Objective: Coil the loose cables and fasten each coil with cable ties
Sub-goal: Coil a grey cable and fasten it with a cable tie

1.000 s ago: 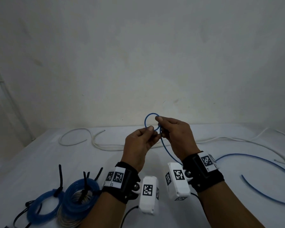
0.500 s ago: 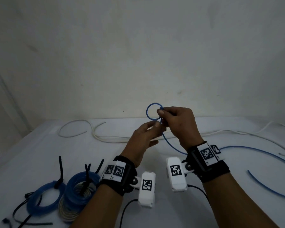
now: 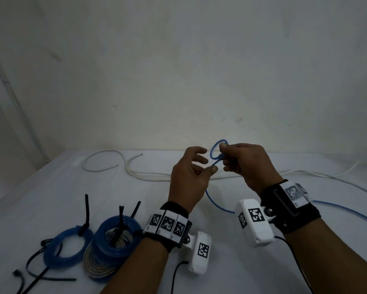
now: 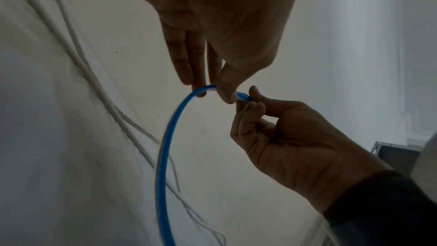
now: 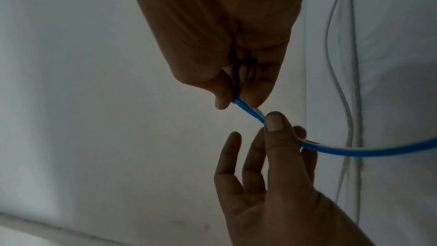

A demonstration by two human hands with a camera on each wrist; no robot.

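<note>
A thin blue cable (image 3: 211, 151) forms a small loop in the air above the white table (image 3: 252, 272). My right hand (image 3: 223, 158) pinches the loop where it crosses; the right wrist view shows thumb and finger on the cable (image 5: 246, 108). My left hand (image 3: 210, 166) is just left of it. Its thumb and forefinger pinch the cable (image 4: 165, 149) below the loop and the other fingers are spread. The remaining cable (image 3: 337, 208) trails down between my wrists and off to the right across the table.
At front left lie a tied blue coil (image 3: 68, 249) and a second blue coil (image 3: 119, 234) stacked on a grey coil (image 3: 100, 268), each bound with a black tie. Loose black ties (image 3: 40, 280) lie beside them. A white cable (image 3: 148, 176) snakes along the back by the wall.
My left hand has slid off the loop to the cable just below it and its other fingers have spread. My right hand keeps its pinch on the loop.
</note>
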